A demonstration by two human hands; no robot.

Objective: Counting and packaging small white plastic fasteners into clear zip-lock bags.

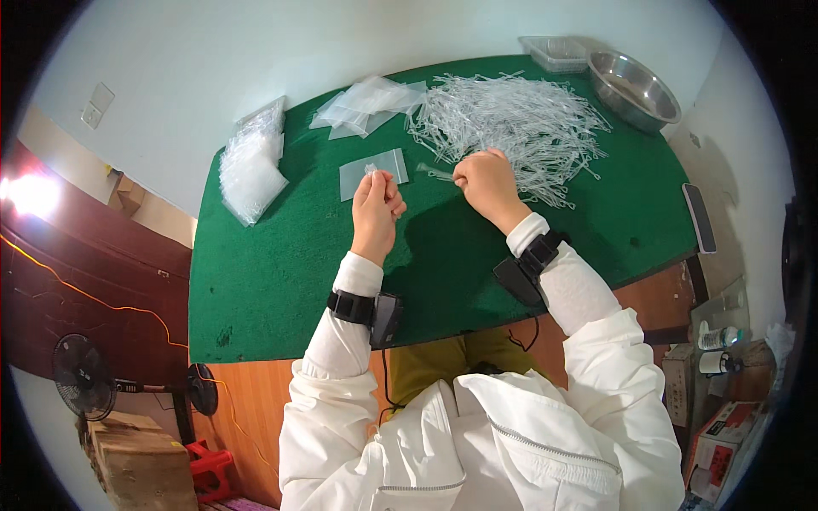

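My left hand [375, 217] is closed, its fingers curled round clear plastic sticks whose ends [370, 169] poke out above the thumb. Beneath and just beyond it lies a flat clear zip bag [392, 162] on the green table. My right hand [490, 183] is closed at the near left edge of a big loose pile of clear thin plastic sticks with looped ends [511, 115]. From its fingers a few clear sticks [434, 172] point left toward the bag. How many sticks each hand holds is hidden.
Clear bags are fanned in a stack [251, 175] at the left; more flat bags [366, 104] lie at the back. A clear plastic tray [558, 55] and a steel bowl [635, 89] stand back right. A phone-like slab [699, 217] sits at the table's right edge.
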